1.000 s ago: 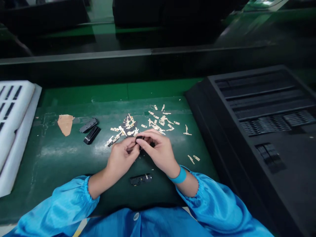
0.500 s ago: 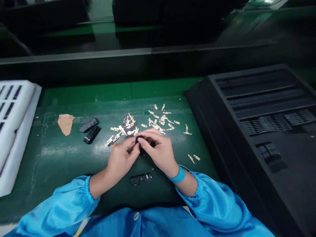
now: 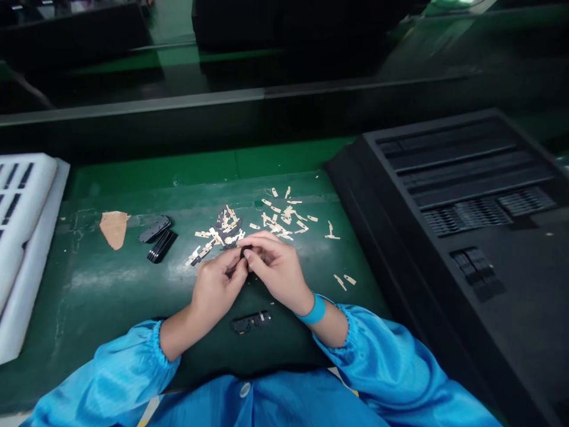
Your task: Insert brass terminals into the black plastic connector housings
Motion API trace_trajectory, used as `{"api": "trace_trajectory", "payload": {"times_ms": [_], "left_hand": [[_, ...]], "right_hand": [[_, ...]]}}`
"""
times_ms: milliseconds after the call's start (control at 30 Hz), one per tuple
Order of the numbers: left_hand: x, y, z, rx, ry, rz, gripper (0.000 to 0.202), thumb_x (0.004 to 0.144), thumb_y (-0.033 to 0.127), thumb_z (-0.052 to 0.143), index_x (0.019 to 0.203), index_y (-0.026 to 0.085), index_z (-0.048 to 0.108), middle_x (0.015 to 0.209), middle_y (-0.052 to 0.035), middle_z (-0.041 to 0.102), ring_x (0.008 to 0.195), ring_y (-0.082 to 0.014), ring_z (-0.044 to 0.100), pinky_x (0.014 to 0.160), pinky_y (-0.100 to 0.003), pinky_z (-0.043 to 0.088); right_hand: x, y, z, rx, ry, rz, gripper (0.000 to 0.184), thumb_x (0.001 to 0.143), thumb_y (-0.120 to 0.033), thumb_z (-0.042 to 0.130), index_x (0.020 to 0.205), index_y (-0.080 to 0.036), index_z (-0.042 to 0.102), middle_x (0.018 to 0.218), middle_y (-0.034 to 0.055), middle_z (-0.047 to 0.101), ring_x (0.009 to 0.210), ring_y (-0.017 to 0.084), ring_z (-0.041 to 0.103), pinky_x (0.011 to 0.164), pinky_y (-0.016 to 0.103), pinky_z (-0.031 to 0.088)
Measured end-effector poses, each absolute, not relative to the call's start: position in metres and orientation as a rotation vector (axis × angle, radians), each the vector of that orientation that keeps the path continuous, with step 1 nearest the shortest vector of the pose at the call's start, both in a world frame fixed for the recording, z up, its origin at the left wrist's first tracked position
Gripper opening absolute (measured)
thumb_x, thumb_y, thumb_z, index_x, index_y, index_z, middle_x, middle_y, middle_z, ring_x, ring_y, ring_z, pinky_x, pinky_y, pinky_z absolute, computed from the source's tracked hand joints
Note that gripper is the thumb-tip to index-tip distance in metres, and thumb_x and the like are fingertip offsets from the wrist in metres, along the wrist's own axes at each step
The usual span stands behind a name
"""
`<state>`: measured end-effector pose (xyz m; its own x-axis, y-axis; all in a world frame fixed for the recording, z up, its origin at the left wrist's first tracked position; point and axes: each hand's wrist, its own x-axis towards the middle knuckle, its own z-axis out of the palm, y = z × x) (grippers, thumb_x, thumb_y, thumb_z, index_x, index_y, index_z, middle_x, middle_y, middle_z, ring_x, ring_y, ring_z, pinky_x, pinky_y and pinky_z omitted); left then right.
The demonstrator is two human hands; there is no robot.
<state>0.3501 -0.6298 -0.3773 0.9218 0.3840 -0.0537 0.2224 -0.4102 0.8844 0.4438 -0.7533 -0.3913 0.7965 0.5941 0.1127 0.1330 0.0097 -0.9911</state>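
My left hand [image 3: 219, 283] and my right hand [image 3: 281, 270] meet over the middle of the green table, fingertips pinched on a small black plastic part [image 3: 245, 251]. Most of that part is hidden by the fingers. Just beyond the hands lies a pile of small cream and dark strips [image 3: 229, 222], with more loose cream pieces [image 3: 287, 216] scattered to its right. Nearer my body, a flat black module with small metal contacts [image 3: 251, 321] rests on the table. Left of the pile are a dark oval-ended part [image 3: 155, 229] and a stack of black parts [image 3: 162, 247].
A brown piece of paper or card [image 3: 114, 229] lies at the left. White foam trays with slots [image 3: 33, 237] stand at the left edge. A large black tray [image 3: 382, 196] with rows of dark parts takes up the right side. A dark ledge [image 3: 178, 127] runs along the back.
The view has shifted slightly, so most things appear a little further left. Both hands stay together on the small black part; its grip looks nearly the same.
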Motion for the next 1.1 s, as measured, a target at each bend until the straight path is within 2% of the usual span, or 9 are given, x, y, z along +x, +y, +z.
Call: {"api": "trace_trajectory", "payload": {"times_ms": [100, 200, 367, 533, 767, 933, 1100], "left_hand": [[0.351, -0.6292, -0.3747, 2.012, 0.413, 0.175, 0.018, 0.095, 0.026, 0.057, 0.089, 0.02, 0.073, 0.067, 0.0012, 0.069, 0.054, -0.0133, 0.056, 0.056, -0.024, 0.041], [0.3519, -0.6288, -0.3724, 2.052, 0.411, 0.17, 0.019, 0.095, 0.026, 0.056, 0.088, 0.019, 0.072, 0.065, 0.0018, 0.066, 0.053, -0.0125, 0.055, 0.056, -0.023, 0.039], [0.3521, -0.6284, -0.3732, 2.111, 0.403, 0.179, 0.02, 0.095, 0.025, 0.054, 0.087, 0.018, 0.071, 0.064, 0.0021, 0.065, 0.053, -0.0114, 0.054, 0.056, -0.023, 0.039], [0.3522, -0.629, -0.3747, 2.128, 0.38, 0.204, 0.022, 0.095, 0.023, 0.053, 0.081, 0.016, 0.068, 0.065, 0.0019, 0.065, 0.053, -0.0103, 0.053, 0.055, -0.022, 0.039], [0.3507, -0.6294, -0.3743, 2.133, 0.358, 0.228, 0.02, 0.097, 0.021, 0.052, 0.085, 0.016, 0.069, 0.062, 0.004, 0.061, 0.051, -0.0089, 0.051, 0.054, -0.021, 0.038], [0.3504, -0.6302, -0.3759, 2.239, 0.308, 0.323, 0.019, 0.095, 0.018, 0.053, 0.083, 0.016, 0.068, 0.058, 0.0055, 0.057, 0.047, -0.0076, 0.048, 0.051, -0.02, 0.036], [0.3498, -0.6303, -0.3777, 2.274, 0.296, 0.357, 0.017, 0.094, 0.018, 0.055, 0.086, 0.016, 0.069, 0.06, 0.0045, 0.06, 0.049, -0.0085, 0.051, 0.053, -0.02, 0.037]], "right_hand": [[0.4439, -0.7537, -0.3931, -1.486, -0.588, 0.437, 0.027, 0.092, -0.016, 0.054, 0.106, -0.023, 0.077, 0.106, 0.0056, 0.068, 0.084, 0.014, 0.068, 0.063, 0.024, 0.058], [0.4429, -0.7539, -0.3919, -1.504, -0.597, 0.429, 0.026, 0.092, -0.018, 0.058, 0.109, -0.023, 0.076, 0.106, 0.0051, 0.068, 0.076, 0.011, 0.064, 0.06, 0.023, 0.055], [0.4431, -0.7536, -0.3897, -1.54, -0.603, 0.416, 0.023, 0.091, -0.017, 0.06, 0.105, -0.023, 0.077, 0.102, 0.004, 0.068, 0.068, 0.009, 0.059, 0.056, 0.023, 0.051], [0.444, -0.7535, -0.392, -1.52, -0.586, 0.436, 0.021, 0.091, -0.018, 0.061, 0.103, -0.024, 0.078, 0.103, 0.0042, 0.069, 0.073, 0.011, 0.061, 0.059, 0.023, 0.053], [0.4449, -0.7545, -0.3914, -1.485, -0.58, 0.491, 0.019, 0.095, -0.026, 0.062, 0.105, -0.027, 0.079, 0.107, 0.0048, 0.068, 0.087, 0.015, 0.067, 0.067, 0.026, 0.059], [0.443, -0.7527, -0.3909, -1.513, -0.606, 0.417, 0.023, 0.09, -0.016, 0.059, 0.1, -0.025, 0.078, 0.103, 0.0045, 0.07, 0.088, 0.015, 0.067, 0.067, 0.026, 0.057], [0.4414, -0.7513, -0.3921, -1.524, -0.589, 0.379, 0.03, 0.087, -0.01, 0.053, 0.098, -0.024, 0.077, 0.101, 0.0041, 0.068, 0.085, 0.015, 0.066, 0.066, 0.026, 0.055]]}}
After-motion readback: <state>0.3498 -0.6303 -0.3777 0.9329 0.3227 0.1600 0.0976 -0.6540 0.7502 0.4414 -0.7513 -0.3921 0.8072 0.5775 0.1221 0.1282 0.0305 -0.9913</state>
